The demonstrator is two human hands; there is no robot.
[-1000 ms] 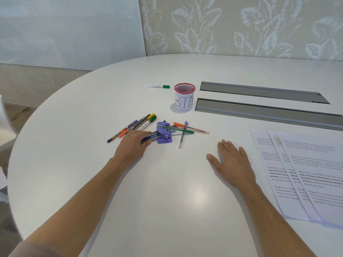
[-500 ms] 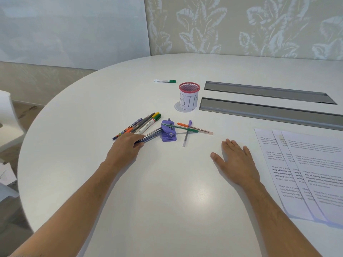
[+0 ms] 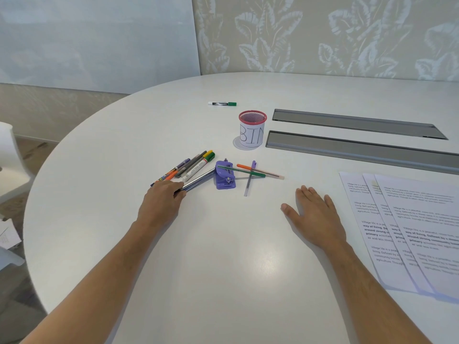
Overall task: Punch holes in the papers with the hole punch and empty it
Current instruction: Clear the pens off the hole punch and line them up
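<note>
Nearest you, both forearms run up from the lower edge of the frame onto the white bench (image 3: 223,269); your right hand (image 3: 315,214) lies flat at centre right with fingers straight and a little spread, gripping nothing; your left hand (image 3: 161,204) sits at centre left, its grip curled over the near ends of two or three slim blue pens (image 3: 198,180), though how firmly it pinches them you cannot tell from here.

The hole punch (image 3: 224,175) lies just beyond and to the right of your left grip, with those blue pens running from under your fingers up-right to touch its left side; it is nearer your left hand than your right; its long axis runs roughly away from you; a green pen (image 3: 242,171) rests across its top, so I judge that pen must come off before you lift the punch.

Counts: one punch; three overlapping papers (image 3: 397,227) at the right edge, well apart from the punch; a fan of about five markers (image 3: 191,166) upper left of your left hand; three pens crossed to the punch's right; farther off, one mesh cup (image 3: 252,131) marked BIN; one green-capped marker (image 3: 222,103) beyond it; two grey slots (image 3: 347,147) at upper right.
</note>
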